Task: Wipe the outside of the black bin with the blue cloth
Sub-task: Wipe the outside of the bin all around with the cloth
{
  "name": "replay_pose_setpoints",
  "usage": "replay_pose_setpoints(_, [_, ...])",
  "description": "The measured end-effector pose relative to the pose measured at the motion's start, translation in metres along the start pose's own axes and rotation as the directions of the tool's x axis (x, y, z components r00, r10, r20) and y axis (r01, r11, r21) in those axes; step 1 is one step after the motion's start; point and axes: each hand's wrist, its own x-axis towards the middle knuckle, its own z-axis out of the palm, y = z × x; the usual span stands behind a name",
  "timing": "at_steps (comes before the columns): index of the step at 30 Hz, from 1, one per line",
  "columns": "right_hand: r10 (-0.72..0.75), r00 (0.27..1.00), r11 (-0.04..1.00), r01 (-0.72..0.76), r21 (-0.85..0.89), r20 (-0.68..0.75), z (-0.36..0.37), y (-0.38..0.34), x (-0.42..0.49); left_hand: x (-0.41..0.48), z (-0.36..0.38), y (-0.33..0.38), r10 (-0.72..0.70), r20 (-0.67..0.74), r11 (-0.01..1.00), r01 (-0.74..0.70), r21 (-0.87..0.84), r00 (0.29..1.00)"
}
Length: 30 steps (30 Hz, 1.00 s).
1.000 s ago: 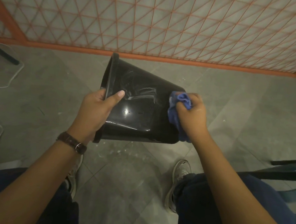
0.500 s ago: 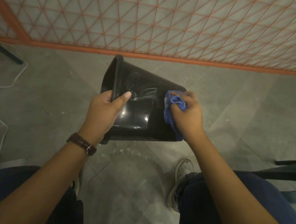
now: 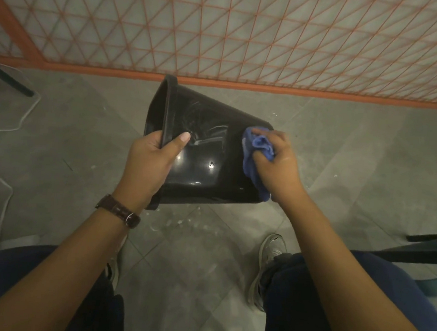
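Note:
The black bin (image 3: 208, 152) is held on its side above the floor, mouth to the left and base to the right. My left hand (image 3: 149, 162) grips its rim, thumb lying across the glossy outer wall. A crumpled blue cloth (image 3: 255, 154) is pressed against the bin's wall near the base, with my right hand (image 3: 276, 166) closed over it. Pale smear marks show on the wall between the two hands. The bin's far side and its inside are mostly hidden.
Grey tiled floor (image 3: 353, 160) lies below, with white specks under the bin. An orange lattice fence (image 3: 246, 34) runs across the back. A white cable (image 3: 1, 136) trails at the left. A dark bar (image 3: 428, 238) juts in at the right. My shoes (image 3: 270, 255) rest below.
The bin has tilted a little, showing more of its mouth at the left. My right hand with the cloth has shifted slightly along the wall near the base. The left grip is unchanged.

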Motion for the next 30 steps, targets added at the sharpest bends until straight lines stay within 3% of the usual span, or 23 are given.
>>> replay_pose_setpoints(3, [0.061, 0.991, 0.991, -0.047, 0.123, -0.116, 0.0, -0.003, -0.004, -0.006, 0.006, 0.002, 0.009, 0.059, 1.0, -0.011, 0.027, 0.998])
replay_pose_setpoints(6, [-0.006, 0.989, 0.957, 0.049, 0.286, -0.15, 0.005, -0.015, -0.01, -0.008, 0.008, 0.001, 0.03, 0.054, 0.999, -0.031, 0.031, 0.998])
replay_pose_setpoints(9, [-0.091, 0.994, 0.964, 0.105, 0.243, -0.066, 0.009, -0.018, -0.013, -0.009, 0.007, -0.002, 0.013, 0.028, 1.0, -0.013, -0.004, 1.0])
replay_pose_setpoints(14, [0.109, 0.983, 0.974, -0.077, 0.211, -0.146, 0.004, -0.007, -0.006, -0.007, 0.006, -0.005, -0.024, 0.039, 1.0, 0.025, -0.019, 0.999])
replay_pose_setpoints(16, [0.121, 0.975, 0.974, -0.08, 0.214, -0.184, 0.003, -0.004, -0.003, -0.006, 0.006, -0.004, -0.022, 0.065, 1.0, 0.022, 0.003, 0.998])
replay_pose_setpoints(21, [-0.062, 0.995, 0.959, 0.083, 0.272, -0.084, 0.003, -0.019, -0.01, -0.006, 0.006, -0.003, 0.04, 0.114, 0.997, -0.047, 0.064, 0.993])
replay_pose_setpoints(24, [-0.146, 0.989, 0.949, 0.142, 0.281, -0.006, 0.005, -0.024, -0.019, -0.005, 0.002, -0.004, 0.044, 0.057, 0.996, -0.048, 0.069, 0.997])
replay_pose_setpoints(27, [-0.051, 0.999, 0.962, 0.054, 0.266, -0.02, 0.003, -0.022, -0.015, -0.003, -0.002, -0.004, 0.002, 0.038, 0.999, -0.004, 0.05, 0.999])
replay_pose_setpoints(30, [0.176, 0.979, 0.936, -0.134, 0.327, -0.102, 0.0, -0.018, -0.007, -0.004, 0.0, -0.003, -0.003, 0.087, 0.999, -0.002, 0.054, 0.996])
